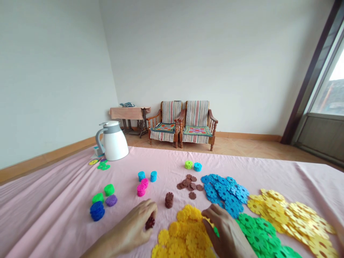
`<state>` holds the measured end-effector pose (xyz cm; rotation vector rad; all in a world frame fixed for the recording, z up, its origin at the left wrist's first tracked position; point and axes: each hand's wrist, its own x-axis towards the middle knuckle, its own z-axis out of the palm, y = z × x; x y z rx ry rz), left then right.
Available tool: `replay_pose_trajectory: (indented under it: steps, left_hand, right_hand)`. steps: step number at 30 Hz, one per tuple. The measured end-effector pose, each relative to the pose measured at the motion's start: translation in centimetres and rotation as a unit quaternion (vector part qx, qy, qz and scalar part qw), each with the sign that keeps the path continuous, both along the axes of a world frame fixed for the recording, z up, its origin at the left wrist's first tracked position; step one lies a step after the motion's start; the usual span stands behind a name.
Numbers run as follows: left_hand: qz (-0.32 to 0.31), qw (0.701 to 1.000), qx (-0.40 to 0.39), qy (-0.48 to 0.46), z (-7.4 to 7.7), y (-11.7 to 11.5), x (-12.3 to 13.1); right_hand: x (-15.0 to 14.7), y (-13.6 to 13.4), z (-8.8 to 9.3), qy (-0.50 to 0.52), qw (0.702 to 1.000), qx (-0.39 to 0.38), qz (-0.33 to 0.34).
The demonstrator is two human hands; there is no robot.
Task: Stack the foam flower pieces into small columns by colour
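My left hand (pixel 134 227) rests low on the pink tablecloth (pixel 53 215), fingers curled round a small stack of brown snowflake discs (pixel 149 223). My right hand (pixel 224 231) lies on the near pile of yellow discs (pixel 185 233), fingertips pinched on a yellow disc at the pile's edge. A stack of brown discs (pixel 169 200) stands just beyond my left hand. Loose brown discs (pixel 189 185) lie further back. Blue discs (pixel 224 193), green discs (pixel 258 234) and flatter yellow discs (pixel 292 216) spread out to the right.
Small stacks stand on the left: blue (pixel 97 210), purple (pixel 111 200), green (pixel 103 193), pink (pixel 142 187), cyan (pixel 147 176). A green and a cyan stack (pixel 193 165) sit far back. A white jug (pixel 113 140) stands at the far left. Two wooden armchairs (pixel 182 123) stand by the wall.
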<state>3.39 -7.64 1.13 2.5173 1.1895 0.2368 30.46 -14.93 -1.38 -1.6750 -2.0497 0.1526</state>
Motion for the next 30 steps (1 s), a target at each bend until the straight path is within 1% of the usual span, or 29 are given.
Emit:
replay_pose_trajectory:
  steps: [2, 4, 6, 8, 11, 13, 16, 20, 30]
  left_hand:
    - [0.004, 1.000, 0.014, 0.002, 0.0, -0.3, 0.1]
    - [0.007, 1.000, 0.020, -0.003, 0.2, -0.3, 0.1]
    - [0.011, 0.999, 0.025, -0.019, 1.0, 0.0, 0.3]
    - [0.014, 0.998, 0.032, -0.046, 2.0, 0.7, 0.7]
    - [0.007, 0.995, 0.030, -0.090, 3.5, 2.3, 1.7]
    - [-0.007, 0.994, 0.017, -0.109, 4.0, 3.3, 2.6]
    - [-0.025, 0.992, 0.007, -0.124, 3.9, 4.5, 3.9]
    - [-0.034, 0.993, 0.013, -0.115, 3.3, 5.1, 4.8]
    - [-0.035, 0.994, 0.009, -0.102, 2.4, 5.1, 4.8]
  right_hand:
    - [-0.1, -0.1, 0.1, -0.009, 1.000, 0.009, 0.013]
    - [-0.1, -0.1, 0.0, -0.017, 1.000, 0.016, 0.016]
    - [0.0, 0.0, -0.2, -0.019, 1.000, 0.021, 0.013]
    - [0.1, 0.1, -0.5, -0.016, 1.000, 0.020, 0.012]
    - [0.2, 0.1, -0.6, -0.013, 1.000, 0.013, 0.012]
    - [0.2, 0.1, -0.6, -0.010, 1.000, 0.006, 0.010]
    - [0.2, 0.0, -0.4, -0.008, 1.000, -0.002, 0.006]
    - [0.2, 0.1, -0.3, -0.008, 1.000, -0.004, 0.005]
    - [0.1, 0.3, -1.1, 0.001, 1.000, 0.003, -0.001]
